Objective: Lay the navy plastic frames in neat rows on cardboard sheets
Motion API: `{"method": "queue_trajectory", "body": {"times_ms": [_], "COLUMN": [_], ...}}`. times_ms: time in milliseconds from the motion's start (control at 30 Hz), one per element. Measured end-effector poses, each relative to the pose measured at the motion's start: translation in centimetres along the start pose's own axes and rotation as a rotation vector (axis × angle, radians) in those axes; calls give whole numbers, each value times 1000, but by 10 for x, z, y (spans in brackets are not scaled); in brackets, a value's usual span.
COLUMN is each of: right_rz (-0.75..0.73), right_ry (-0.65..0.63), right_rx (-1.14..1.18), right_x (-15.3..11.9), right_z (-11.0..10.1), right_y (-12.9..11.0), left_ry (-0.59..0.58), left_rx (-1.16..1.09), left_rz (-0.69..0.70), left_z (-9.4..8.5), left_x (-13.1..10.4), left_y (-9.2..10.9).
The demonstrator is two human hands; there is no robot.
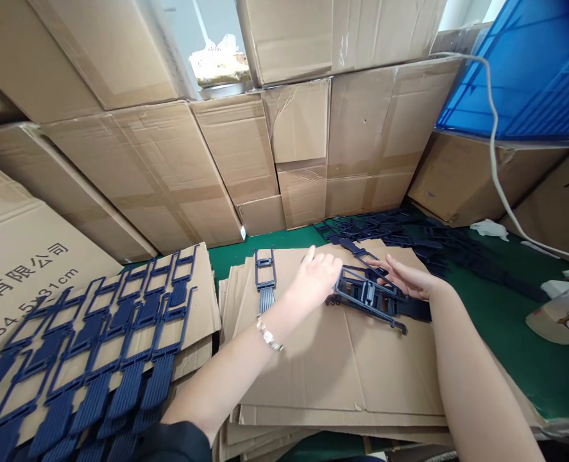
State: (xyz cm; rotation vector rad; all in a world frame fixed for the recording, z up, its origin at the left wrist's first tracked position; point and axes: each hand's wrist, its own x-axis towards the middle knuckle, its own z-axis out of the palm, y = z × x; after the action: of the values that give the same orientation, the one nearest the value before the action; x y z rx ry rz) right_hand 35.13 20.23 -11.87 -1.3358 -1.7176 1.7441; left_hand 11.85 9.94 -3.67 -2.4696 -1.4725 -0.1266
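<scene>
My left hand, a metal-link watch on its wrist, has its fingers closed at the left end of a dark blue plastic frame with a hooked end. My right hand is at the far right side of this frame, palm partly turned up and fingers stretched out against the overlapping blue parts. Some of its fingertips are hidden among them. Beneath both hands lies a stack of flat cardboard sheets. Left of my left hand, a single blue frame piece with a ribbed tab lies on the top sheet.
Rows of similar blue pieces cover another cardboard stack at left. A loose heap of blue parts lies behind on the green surface. Cardboard boxes wall the back. A white cable hangs by a blue crate.
</scene>
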Motion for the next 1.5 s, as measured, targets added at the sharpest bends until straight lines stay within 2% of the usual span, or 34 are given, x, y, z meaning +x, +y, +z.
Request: {"method": "queue_trajectory", "body": {"times_ms": [133,200,267,333,400,500,600,667,767,867,933,1033,1200,1333,1500], "right_rz": [64,95,137,164,174,158,133,132,149,112,77,72,154,146,145], "right_ry": [-50,-73,-69,-43,-17,-22,-30,-12,-11,-10,1,23,26,55,59], "right_rx": [242,297,329,338,338,352,373,366,337,333,338,340,377,390,381], "right_x": [1,0,-1,-3,-3,-3,-3,-2,-1,2,2,0,-5,-6,-6], "right_z": [-3,-3,-2,0,1,1,0,0,-2,-4,-4,-2,2,4,4], "right_y": [4,3,1,-1,-3,-4,-2,0,3,7,8,5,-3,-4,-3], "left_ry": [-57,-154,-153,-153,-129,-10,77,73,-57,-226,-278,-280,-270,-244,-223], "left_rx": [-82,-381,-566,-658,-650,-470,-235,-149,-175,-230,-247,-248,-253,-265,-286], "left_rz": [-158,-388,-677,-971,-1101,-1004,-824,-710,-588,-604,-642,-663,-665,-664,-629], "left_z": [-31,-31,-18,2,25,49,55,52,47,49,52,55,56,58,53], "left_x": [-83,-124,-155,-177,-190,-201,-201,-193,-168,-144,-135,-135,-147,-154,-149], "left_y": [-10,-11,-10,-6,-1,9,14,14,10,7,6,4,-5,-10,-14]}}
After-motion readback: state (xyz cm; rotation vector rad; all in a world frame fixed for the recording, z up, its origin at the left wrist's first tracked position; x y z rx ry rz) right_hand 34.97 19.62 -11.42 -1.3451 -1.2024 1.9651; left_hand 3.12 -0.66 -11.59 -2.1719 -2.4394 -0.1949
